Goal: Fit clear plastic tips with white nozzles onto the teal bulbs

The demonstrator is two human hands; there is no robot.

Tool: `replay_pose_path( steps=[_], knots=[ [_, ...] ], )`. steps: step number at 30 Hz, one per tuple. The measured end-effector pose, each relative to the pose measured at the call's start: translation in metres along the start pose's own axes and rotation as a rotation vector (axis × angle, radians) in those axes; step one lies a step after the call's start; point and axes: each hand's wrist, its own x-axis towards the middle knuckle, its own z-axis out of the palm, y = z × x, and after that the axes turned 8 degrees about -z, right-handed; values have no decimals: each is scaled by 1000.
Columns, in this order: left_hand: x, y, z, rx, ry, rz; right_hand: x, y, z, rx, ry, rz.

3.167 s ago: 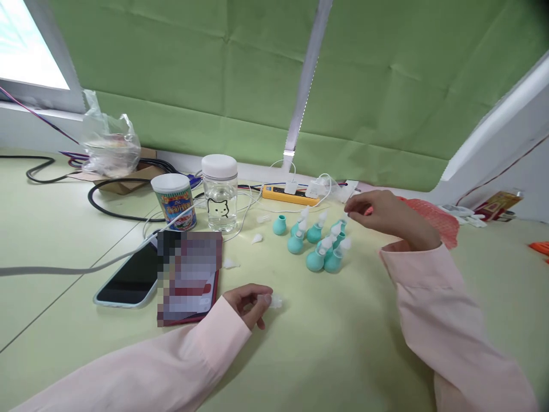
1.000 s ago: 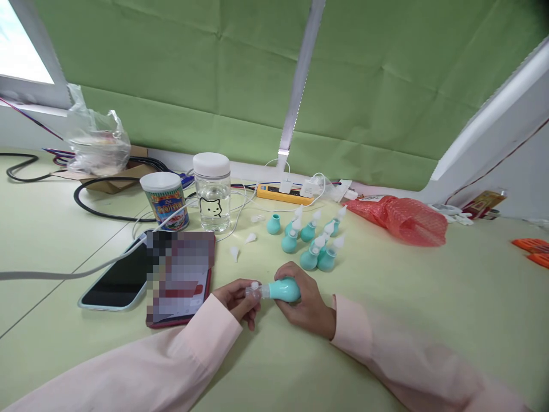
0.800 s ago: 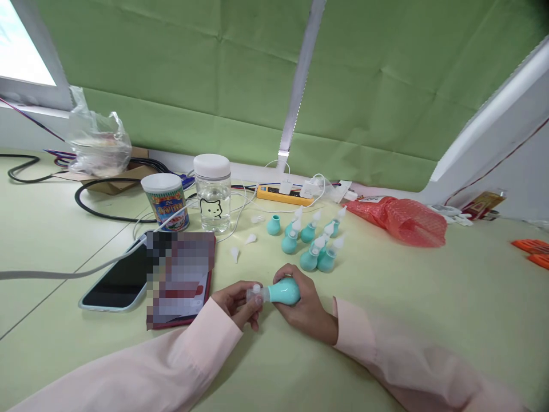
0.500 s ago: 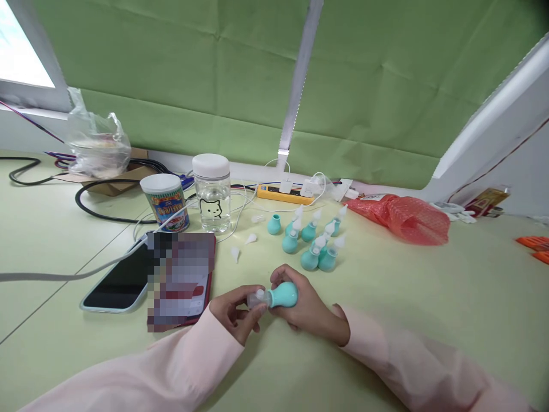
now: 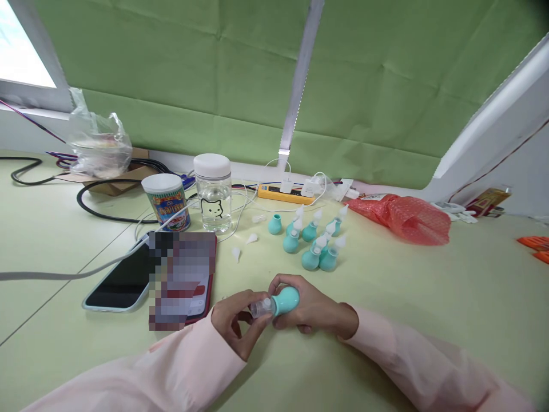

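A teal rubber bulb [image 5: 288, 298], like that of a nasal aspirator, lies on its side in my right hand [image 5: 315, 309], whose fingers curl around it. My left hand [image 5: 235, 315] pinches a clear plastic connector [image 5: 259, 309] between thumb and fingertips. The connector meets the bulb's neck; how deep it sits I cannot tell. Beyond my hands stand several teal bulbs with white tips [image 5: 310, 258]. One bulb without a tip [image 5: 275, 224] stands to their left. Two loose white tips [image 5: 251, 238] and a small clear piece [image 5: 258, 218] lie nearby.
Left are two phones [image 5: 115, 286], a snack tub [image 5: 166, 200] and a water bottle [image 5: 213, 194], with cables around them. An orange power strip [image 5: 285, 195] lies along the back. Red bubble wrap [image 5: 412, 220] is at right, with orange items [image 5: 536, 245] at the far edge.
Both hands have shifted slightly, with the bulb and connector a little lower and to the right. My right hand has turned a bit around the bulb. The things on the table have stayed put.
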Motion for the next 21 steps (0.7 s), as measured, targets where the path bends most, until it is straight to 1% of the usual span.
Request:
replay_pose_path(
  steps=[3,7,11,14,17,18,20,21],
  knots=[
    [-1,1,0,1,-28,16,0,1,-1,2,-29,50],
    [0,1,-1,-1,-59,166,2,4,-2,27,-72,75],
    [2,-5,-1,23,-44,292,3,4,0,95,-62,72],
    [4,-8,-1,-24,-33,305,2,1,2,158,-108,24],
    [3,-4,-5,-42,-62,301,1,-1,2,195,-251,-28],
    [2,0,-7,-21,-83,329,1,-1,0,195,-298,-70],
    [-2,7,-11,59,-147,437,3,-2,-6,184,-375,-188],
    [-4,11,-13,79,-116,482,5,-3,-10,187,-404,-254]
  ],
)
